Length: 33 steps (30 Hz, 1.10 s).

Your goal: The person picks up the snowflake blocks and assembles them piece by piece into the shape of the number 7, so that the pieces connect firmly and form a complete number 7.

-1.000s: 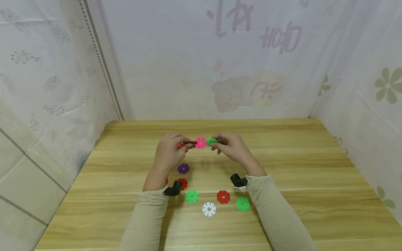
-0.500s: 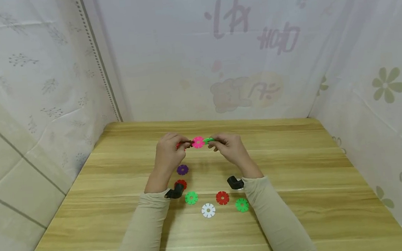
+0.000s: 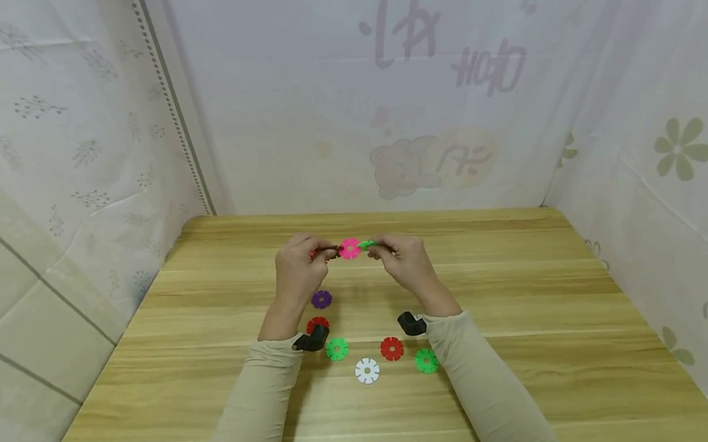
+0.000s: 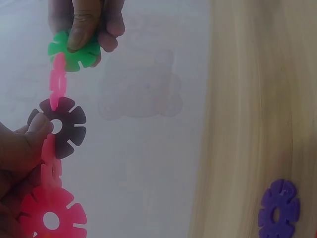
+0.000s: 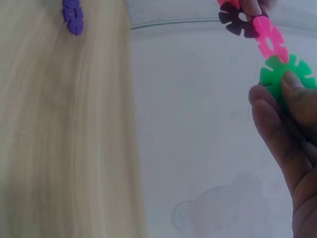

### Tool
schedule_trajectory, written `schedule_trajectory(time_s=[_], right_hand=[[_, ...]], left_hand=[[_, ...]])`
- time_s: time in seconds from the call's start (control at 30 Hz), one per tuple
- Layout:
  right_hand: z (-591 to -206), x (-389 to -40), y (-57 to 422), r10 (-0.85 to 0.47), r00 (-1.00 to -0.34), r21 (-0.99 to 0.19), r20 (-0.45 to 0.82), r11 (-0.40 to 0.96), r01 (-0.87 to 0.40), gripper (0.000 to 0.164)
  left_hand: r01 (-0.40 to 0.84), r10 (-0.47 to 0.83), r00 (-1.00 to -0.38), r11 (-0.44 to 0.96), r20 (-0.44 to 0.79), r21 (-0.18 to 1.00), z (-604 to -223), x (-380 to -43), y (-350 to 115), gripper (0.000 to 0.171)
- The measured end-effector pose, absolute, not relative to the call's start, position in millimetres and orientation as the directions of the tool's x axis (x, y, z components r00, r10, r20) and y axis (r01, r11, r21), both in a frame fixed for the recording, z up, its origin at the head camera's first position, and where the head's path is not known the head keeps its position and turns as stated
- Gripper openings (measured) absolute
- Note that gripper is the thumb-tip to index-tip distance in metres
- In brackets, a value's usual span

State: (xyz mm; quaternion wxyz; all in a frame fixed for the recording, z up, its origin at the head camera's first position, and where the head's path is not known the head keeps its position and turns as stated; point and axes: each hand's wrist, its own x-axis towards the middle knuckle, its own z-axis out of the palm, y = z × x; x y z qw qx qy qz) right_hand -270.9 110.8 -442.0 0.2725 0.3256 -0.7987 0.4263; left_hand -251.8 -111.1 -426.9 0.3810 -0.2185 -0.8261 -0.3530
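Above the far part of the table, both hands hold a chain of slotted plastic snowflake discs. My left hand [image 3: 297, 269] pinches a dark disc [image 4: 65, 133] between thumb and fingers. On one side of it, a red disc [image 4: 51, 168] set crosswise links to another red disc [image 4: 59, 210], which hangs by the left hand. On the other side, a bright pink disc [image 3: 349, 248] spans the gap between the hands. Its far edge is slotted into a green disc [image 5: 282, 77], which my right hand [image 3: 407, 258] pinches with the thumb on its face.
Loose discs lie on the wooden table [image 3: 524, 389]: purple [image 3: 321, 299], red [image 3: 317, 323], green [image 3: 337, 349], white [image 3: 367, 370], another red [image 3: 392, 349] and another green [image 3: 426, 360]. Printed cloth [image 3: 292, 113] hangs behind the table and at both sides.
The green disc has tilted from showing its face to nearly edge-on in the head view. Both hands keep their grips and have shifted only slightly.
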Motion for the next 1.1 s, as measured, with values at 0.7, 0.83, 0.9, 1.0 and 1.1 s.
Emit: schedule_trajectory(time_s=[0.7,0.83,0.9,1.0,1.1], right_hand=[[-430.5,-271.3,113.6,-0.296,-0.605,-0.51,0.74,0.339,-0.79,0.005],[-430.3,-271.9,115.1,-0.28,-0.641,-0.575,0.714,0.287,-0.766,0.008],[-430.4,-271.6,115.3,-0.267,-0.657,-0.601,0.705,0.267,-0.754,0.009],[-429.1,-270.1,115.2,-0.25,-0.673,-0.623,0.696,0.255,-0.739,0.011],[-426.9,-268.3,114.8,-0.234,-0.697,-0.647,0.678,0.261,-0.716,0.012]], left_hand=[[0.635,0.113,-0.685,0.578,0.72,0.513,-417.9,-250.1,-115.1,0.007],[0.623,0.144,-0.724,0.556,0.674,0.55,-417.7,-249.7,-116.8,0.006],[0.617,0.158,-0.74,0.548,0.654,0.565,-418.2,-249.6,-117.4,0.005],[0.604,0.165,-0.761,0.534,0.628,0.592,-418.9,-249.5,-118.3,0.005],[0.597,0.165,-0.772,0.521,0.614,0.611,-418.8,-250.2,-118.8,0.006]])
